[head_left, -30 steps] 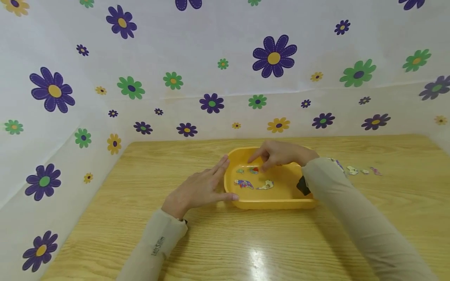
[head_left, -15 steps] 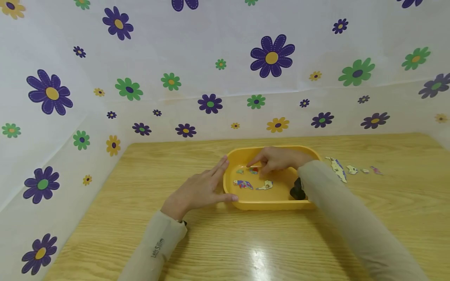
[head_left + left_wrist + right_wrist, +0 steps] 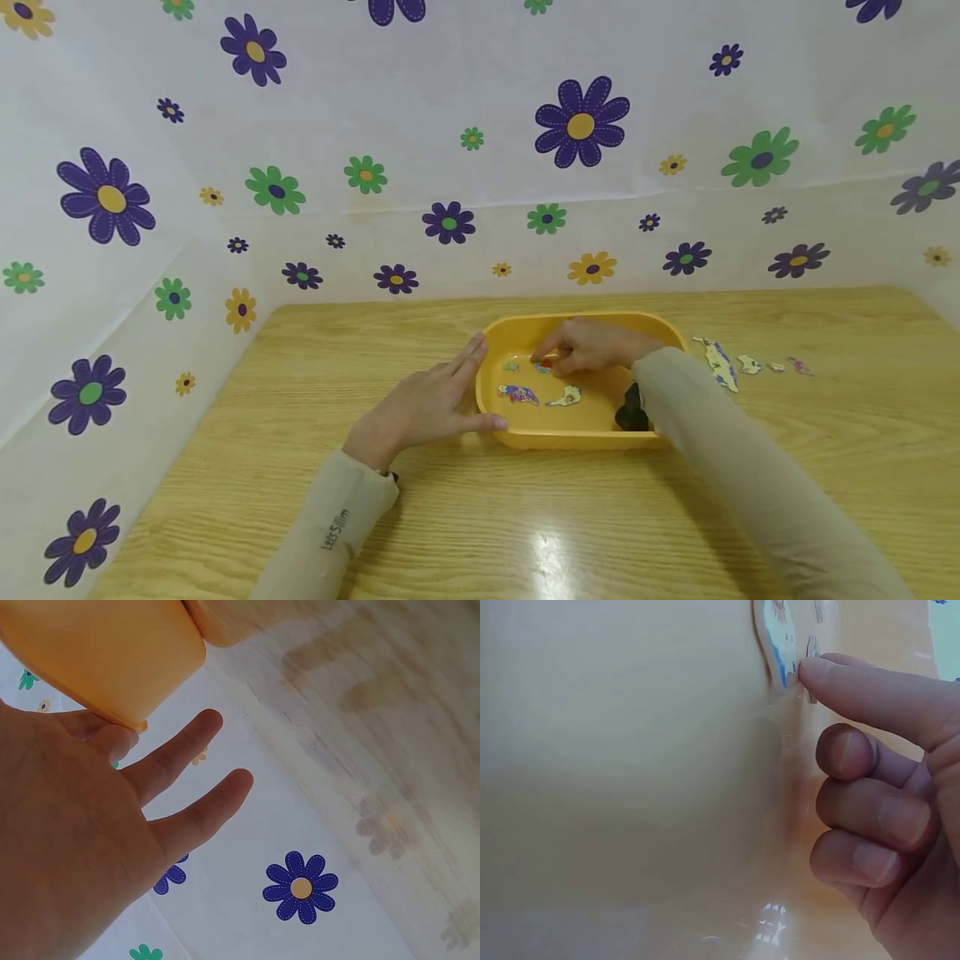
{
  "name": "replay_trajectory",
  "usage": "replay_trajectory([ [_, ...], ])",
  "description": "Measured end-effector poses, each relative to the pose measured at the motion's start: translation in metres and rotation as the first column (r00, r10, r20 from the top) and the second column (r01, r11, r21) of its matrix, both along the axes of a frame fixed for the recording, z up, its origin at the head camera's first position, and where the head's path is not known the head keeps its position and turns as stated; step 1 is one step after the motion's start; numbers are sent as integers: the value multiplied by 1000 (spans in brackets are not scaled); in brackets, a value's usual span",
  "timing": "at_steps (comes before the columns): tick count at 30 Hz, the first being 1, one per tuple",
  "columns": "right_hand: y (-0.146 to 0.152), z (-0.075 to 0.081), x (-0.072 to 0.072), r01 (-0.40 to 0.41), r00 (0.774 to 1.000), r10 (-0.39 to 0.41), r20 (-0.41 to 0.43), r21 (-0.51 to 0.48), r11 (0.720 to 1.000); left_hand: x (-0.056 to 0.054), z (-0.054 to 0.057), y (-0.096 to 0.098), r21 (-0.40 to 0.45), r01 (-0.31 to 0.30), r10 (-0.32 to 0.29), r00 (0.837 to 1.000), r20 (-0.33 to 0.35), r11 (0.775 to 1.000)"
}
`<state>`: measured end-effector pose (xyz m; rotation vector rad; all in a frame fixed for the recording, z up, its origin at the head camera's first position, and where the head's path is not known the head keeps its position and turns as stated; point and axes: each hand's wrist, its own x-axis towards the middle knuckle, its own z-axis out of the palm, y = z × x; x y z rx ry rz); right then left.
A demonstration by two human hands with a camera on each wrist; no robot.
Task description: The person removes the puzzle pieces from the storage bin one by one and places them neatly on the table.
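Observation:
A yellow plastic tray (image 3: 585, 439) sits on the table. My left hand (image 3: 423, 408) spans its left end, thumb over the front corner and fingertips at the back left rim; its fingers are mostly straight. Inside the tray, my right hand (image 3: 596, 344) pinches a small red-and-blue flat cutout (image 3: 544, 367) between index finger and thumb, close to the tray floor. In the right wrist view, a thin cutout (image 3: 812, 667) shows edge-on at the thumb tip, and the other fingers are curled. Nearby in the tray lie a greenish cutout (image 3: 512, 367), a purple-and-red cutout (image 3: 519, 395) and a cream cutout (image 3: 566, 397).
Right of the tray, several flat cutouts lie in a row on the wooden table (image 3: 450, 533), among them a long cream-and-blue one (image 3: 720, 365) and a pink one (image 3: 800, 367). A dark object (image 3: 632, 410) shows beneath the right sleeve. A flower-patterned sheet (image 3: 480, 175) surrounds the table.
My right hand has lowered into the tray, its fingertips coming down to the red-and-blue cutout. My left hand has stayed at the tray's left end.

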<state>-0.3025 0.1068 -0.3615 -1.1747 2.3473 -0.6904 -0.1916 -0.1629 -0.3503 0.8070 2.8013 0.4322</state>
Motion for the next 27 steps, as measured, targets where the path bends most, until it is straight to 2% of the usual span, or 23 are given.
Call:
replay_trajectory([
  [9,1,-6,-2,-5,999,3,-32,-43,999,0,-1,0,-2,2,-2,1000,-3,1000],
  [18,0,-4,-2,-17,998,12,-67,-77,997,1,0,-1,-2,-1,1,1000,-1,1000],
  [27,0,18,2,26,994,-39,-98,-131,991,0,-1,-1,-2,-4,4,1000,13,1000],
])
